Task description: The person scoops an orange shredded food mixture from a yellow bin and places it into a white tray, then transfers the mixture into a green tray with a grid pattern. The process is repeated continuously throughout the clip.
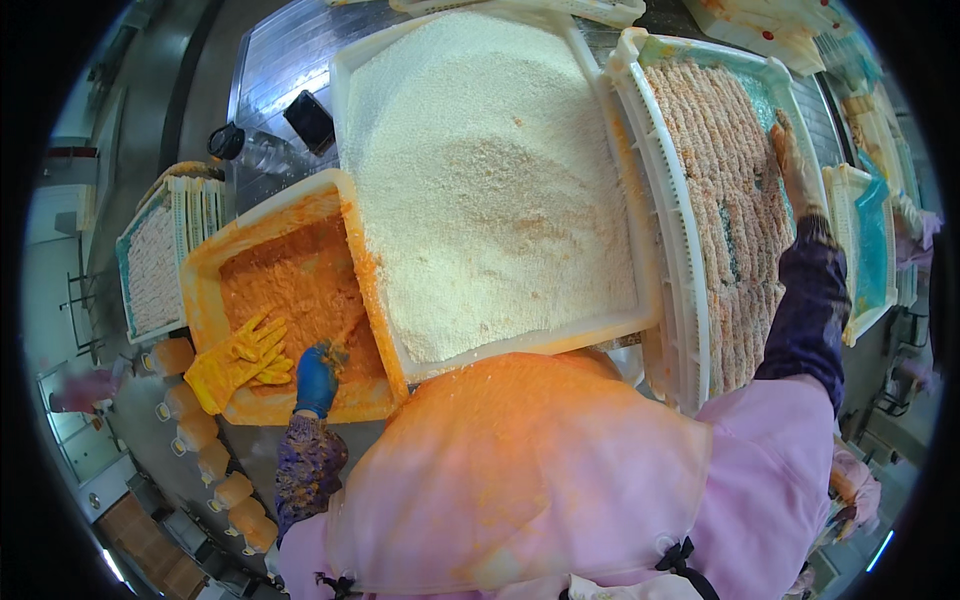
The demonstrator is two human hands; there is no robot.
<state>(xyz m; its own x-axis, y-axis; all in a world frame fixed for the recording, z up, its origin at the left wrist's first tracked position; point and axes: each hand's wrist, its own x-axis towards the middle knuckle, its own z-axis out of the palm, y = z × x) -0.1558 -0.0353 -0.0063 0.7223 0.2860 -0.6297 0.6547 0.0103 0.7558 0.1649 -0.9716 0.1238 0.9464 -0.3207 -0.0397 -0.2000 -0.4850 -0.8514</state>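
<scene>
My left hand (315, 379), in a blue glove with batter-caked fingertips, reaches into a tub (201, 274) of orange battered food (289, 266). A battered strip (355, 321) seems to run from its fingers, but I cannot tell whether it is gripped. A pair of yellow rubber gloves (238, 358) lies over the tub's near left corner. On the right, my crumb-dusted right hand (793, 161) lies flat, fingers stretched out, along the outer side of a tray (694, 262) holding rows of crumb-coated strips (709, 142). Nothing shows in that hand; its palm side is hidden.
Between my arms stands a large bin (649, 300) of pale breadcrumbs (480, 187). A clear bottle (266, 152) and a dark phone (309, 122) lie on the metal table (289, 56). Stacked trays (176, 247) and several orange-filled jugs (196, 431) stand at left; another tray (846, 247) is at right.
</scene>
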